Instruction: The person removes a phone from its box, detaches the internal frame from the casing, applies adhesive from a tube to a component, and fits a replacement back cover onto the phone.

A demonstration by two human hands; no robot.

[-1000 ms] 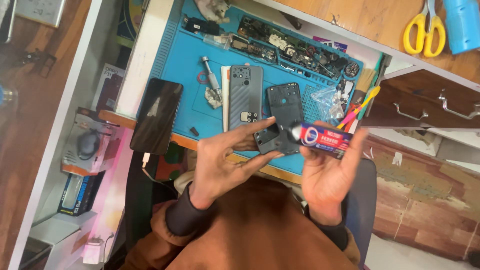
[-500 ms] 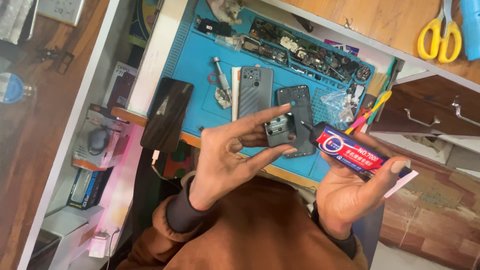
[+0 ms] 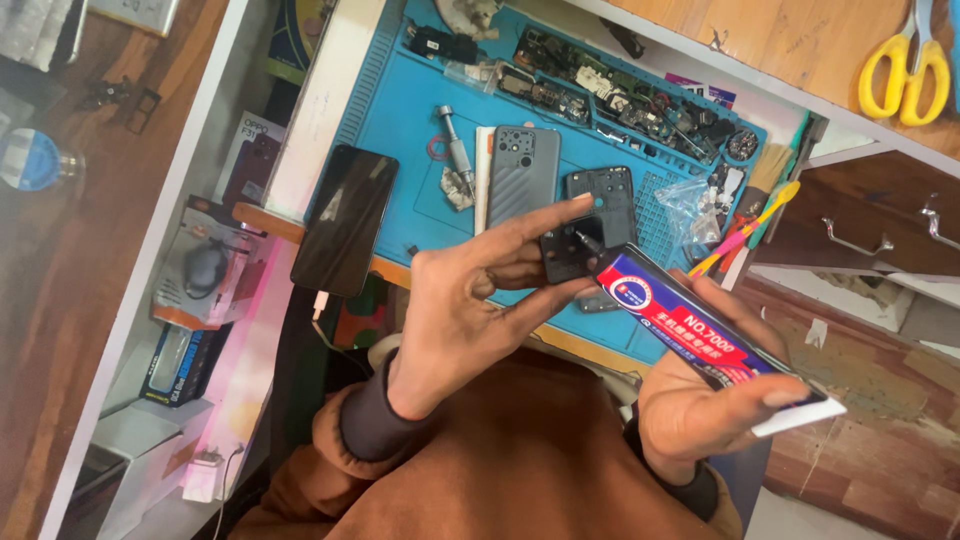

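While the left hand [image 3: 470, 300] pinches a small square black plastic phone part [image 3: 566, 252] between thumb and fingertips, the right hand [image 3: 715, 385] is closed around a red, white and blue tube of adhesive [image 3: 690, 335], its thin black nozzle resting on the part's upper face. Both are held in the air just above the near edge of the desk, over the person's brown-sleeved lap. Judging from this head view, glue is being laid on the part; whether a bead is already down is too small to tell, and the part is not yet seated on any phone.

On the desk lies a blue silicone work mat [image 3: 405, 100]. Near its middle rests a grey ribbed phone back cover [image 3: 522, 175], camera side up, and just beside it to the right a dark bare phone frame [image 3: 605, 195], partly hidden by the held part. A silver screwdriver [image 3: 455, 150] lies left of the cover. Along the mat's far edge sit rows of loose circuit boards and small parts [image 3: 610, 95]. A black phone with a dark screen [image 3: 345, 220] overhangs the mat's left near corner, a cable running down from it. At the right edge stand a brush and coloured plastic pry tools [image 3: 750, 220].

Yellow-handled scissors [image 3: 895, 65] lie on a wooden top beyond, and boxed goods sit on white shelving at the left.
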